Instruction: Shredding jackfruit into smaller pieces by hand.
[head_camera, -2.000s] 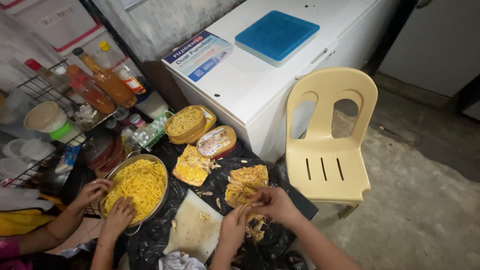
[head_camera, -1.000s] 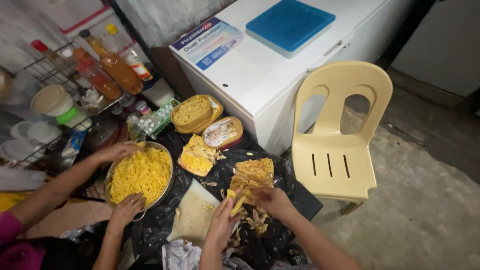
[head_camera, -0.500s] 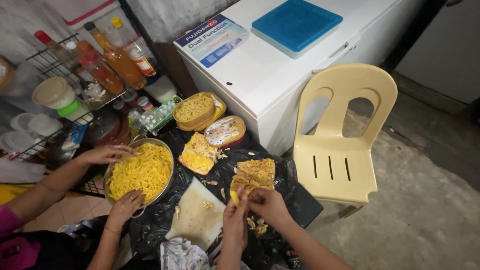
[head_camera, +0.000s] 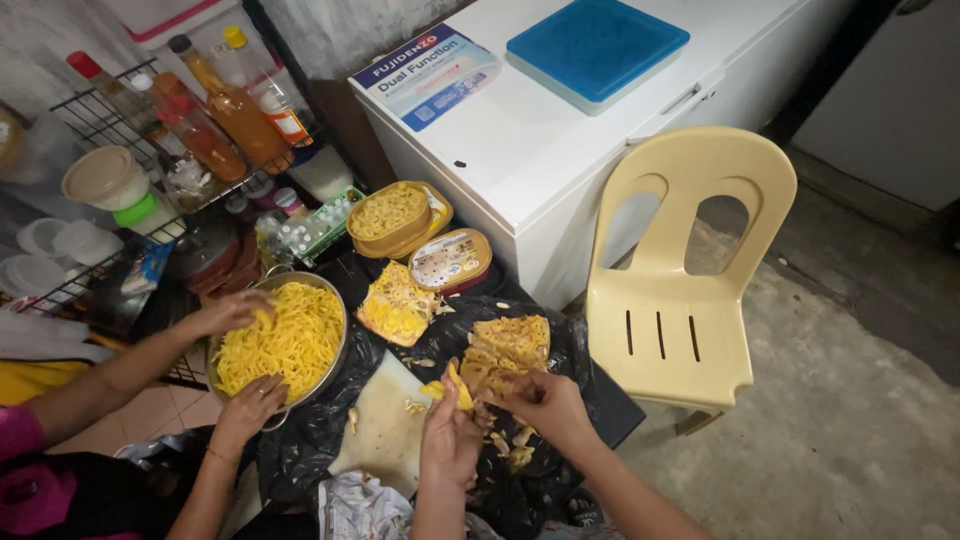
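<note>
Hands: left hand (head_camera: 450, 435) and right hand (head_camera: 545, 400) sit close together at lower centre of the frame, each pinching a bit of yellow jackfruit flesh (head_camera: 452, 388) between them; fingers curled shut on it.
Held piece: small yellow pod, at lower centre, just below the jackfruit chunk (head_camera: 508, 350) and above the white cutting board (head_camera: 388, 425).
Handling: judged soft, light and sticky, likely slippery with sap; fibres tear easily, so a fingertip pinch at the pod's thicker end seems the best hold, with the other hand steadying the stringy rind.
Chunks: two cut jackfruit pieces lie on the black plastic sheet (head_camera: 590, 385), the one near the hands and a second chunk (head_camera: 397, 305) just left of centre.
Scraps: pale peelings (head_camera: 510, 445) scattered under the hands; too many and too small to count.
Bowl: one metal bowl (head_camera: 335, 350) at centre left, heaped with yellow strips.
Other person: two hands, one on the strips (head_camera: 232, 312), one on the bowl's near rim (head_camera: 252, 405).
Tubs: two oval containers, a yellow one (head_camera: 395, 218) and a lidded one (head_camera: 450, 260), above centre.
Bottles: four or so on the wire rack (head_camera: 95, 120), upper left.
Chair: one cream plastic chair (head_camera: 680, 290), right of centre.
Freezer: one white chest freezer (head_camera: 560, 150), top centre, bearing one blue lid (head_camera: 597, 45).
</note>
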